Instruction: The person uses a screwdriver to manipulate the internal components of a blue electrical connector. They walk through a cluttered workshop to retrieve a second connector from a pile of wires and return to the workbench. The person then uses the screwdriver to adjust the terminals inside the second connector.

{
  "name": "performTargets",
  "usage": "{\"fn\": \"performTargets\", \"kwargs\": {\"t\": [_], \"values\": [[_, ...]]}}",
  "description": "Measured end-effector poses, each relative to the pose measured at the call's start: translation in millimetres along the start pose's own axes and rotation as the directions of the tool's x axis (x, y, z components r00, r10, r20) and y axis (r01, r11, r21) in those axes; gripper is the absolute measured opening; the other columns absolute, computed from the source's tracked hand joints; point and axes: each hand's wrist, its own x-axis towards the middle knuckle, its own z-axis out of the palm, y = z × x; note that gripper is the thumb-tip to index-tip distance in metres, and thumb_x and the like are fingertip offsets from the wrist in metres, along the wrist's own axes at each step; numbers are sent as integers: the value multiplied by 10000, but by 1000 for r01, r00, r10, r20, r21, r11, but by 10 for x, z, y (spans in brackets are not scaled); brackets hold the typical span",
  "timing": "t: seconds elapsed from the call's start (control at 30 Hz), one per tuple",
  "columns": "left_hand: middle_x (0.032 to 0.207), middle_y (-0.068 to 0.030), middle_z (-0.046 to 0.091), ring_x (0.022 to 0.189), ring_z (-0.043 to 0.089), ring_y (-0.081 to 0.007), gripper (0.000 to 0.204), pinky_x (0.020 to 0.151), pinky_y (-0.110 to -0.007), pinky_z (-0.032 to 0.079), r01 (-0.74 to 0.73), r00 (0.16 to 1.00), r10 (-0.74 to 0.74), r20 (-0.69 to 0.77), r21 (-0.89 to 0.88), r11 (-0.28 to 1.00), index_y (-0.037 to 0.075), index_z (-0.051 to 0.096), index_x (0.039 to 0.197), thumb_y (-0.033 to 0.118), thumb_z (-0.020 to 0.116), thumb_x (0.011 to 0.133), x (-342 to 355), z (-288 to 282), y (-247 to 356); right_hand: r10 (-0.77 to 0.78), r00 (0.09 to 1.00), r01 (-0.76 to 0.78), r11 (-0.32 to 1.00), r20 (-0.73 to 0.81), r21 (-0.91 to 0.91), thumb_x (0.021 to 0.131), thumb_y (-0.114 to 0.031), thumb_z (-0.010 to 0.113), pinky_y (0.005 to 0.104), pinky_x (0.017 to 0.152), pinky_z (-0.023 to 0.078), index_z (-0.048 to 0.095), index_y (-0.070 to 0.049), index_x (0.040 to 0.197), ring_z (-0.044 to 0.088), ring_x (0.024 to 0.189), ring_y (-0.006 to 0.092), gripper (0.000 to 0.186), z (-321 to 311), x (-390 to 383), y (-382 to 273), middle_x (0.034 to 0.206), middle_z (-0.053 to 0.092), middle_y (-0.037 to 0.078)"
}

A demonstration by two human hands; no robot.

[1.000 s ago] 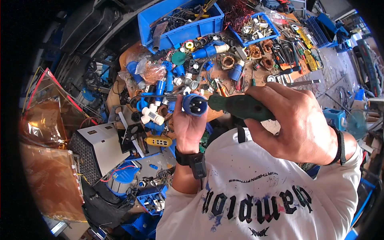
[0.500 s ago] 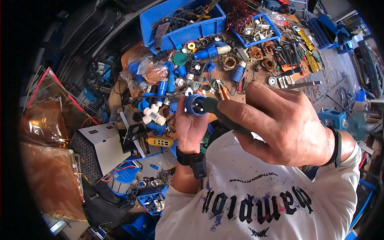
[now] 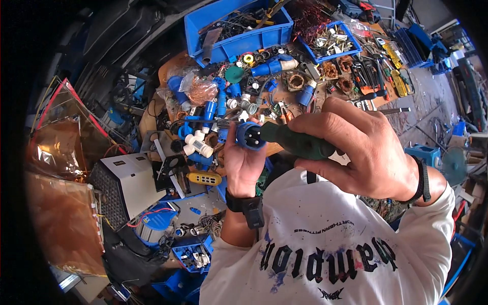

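A blue round plug (image 3: 247,132) with pins showing sits in my left hand (image 3: 240,168), its fingers curled up around the back of it. My right hand (image 3: 361,160) grips a dark green screwdriver handle (image 3: 297,142), held almost level with its front end at the plug's right side; the shaft and tip are hidden. Just left of the plug lie white plastic pipe fittings (image 3: 198,144) and several blue connectors (image 3: 209,111). Behind my hands are small loose parts on a cluttered wooden bench (image 3: 276,147).
Blue crates of cables (image 3: 218,54) and metal pieces (image 3: 328,40) stand at the back. Hand tools (image 3: 373,76) lie at back right. A yellow pendant controller (image 3: 203,178), a white-and-grey cabinet (image 3: 134,180) and brown sheets (image 3: 66,223) fill the left. A blue tub (image 3: 188,254) sits low down.
My right hand has rolled over the handle and partly back, its fingers now higher along it. The plug has shifted slightly right in my left hand. The background has shifted slightly in view.
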Motion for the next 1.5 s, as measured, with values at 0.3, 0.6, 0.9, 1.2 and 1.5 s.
{"fn": "performTargets", "kwargs": {"t": [0.3, 0.6, 0.9, 1.2, 1.5], "values": [[1049, -216, 650, 1033, 623, -290, 385, 990, -409, 461, 39, 997, -35, 66, -52, 998, -81, 552, 1076, 286, 528, 960, -22, -123, 68, -121, 992, 124, 987, 41, -102, 702, -84, 769, 317, 543, 488, 643, -97, 1124, 567, 655, 211, 440, 6, 8, -54, 853, 492, 72], [1039, -206, 647, 1033, 619, -291, 348, 983, -409, 461, -42, 999, 43, 23, -18, 999, -61, 553, 1057, 271, 536, 954, -95, 22, -60, -66, 991, 77, 992, -115, 102, 695, -82, 801, 336, 710, 507, 635, -75, 1138, 569, 813, 236, 473, 124, 30, -96, 930, 515, 96], [1058, -198, 636, 1065, 599, -290, 369, 999, -413, 443, -52, 999, 52, 7, 18, 998, -59, 551, 1087, 288, 493, 974, -91, 23, -71, -225, 944, 255, 962, -241, 100, 686, -42, 805, 388, 818, 514, 566, 33, 1157, 616, 1009, 324, 534, 213, 84, -10, 1083, 616, 192], [1057, -202, 634, 1049, 596, -290, 420, 993, -413, 444, -65, 996, 65, 61, -11, 998, -79, 551, 1086, 319, 458, 986, -124, 87, -70, -248, 935, 269, 962, -254, 49, 697, -49, 802, 386, 808, 522, 592, 41, 1113, 635, 958, 320, 475, 212, 96, -76, 1050, 623, 190], [1063, -216, 638, 1054, 610, -295, 419, 993, -418, 454, -11, 995, 17, 95, -65, 998, -83, 558, 1070, 318, 473, 983, -107, 118, -32, -260, 937, 278, 959, -233, 48, 702, -30, 792, 373, 780, 531, 591, 39, 1115, 641, 944, 314, 464, 205, 143, -90, 1046, 624, 196]]}}
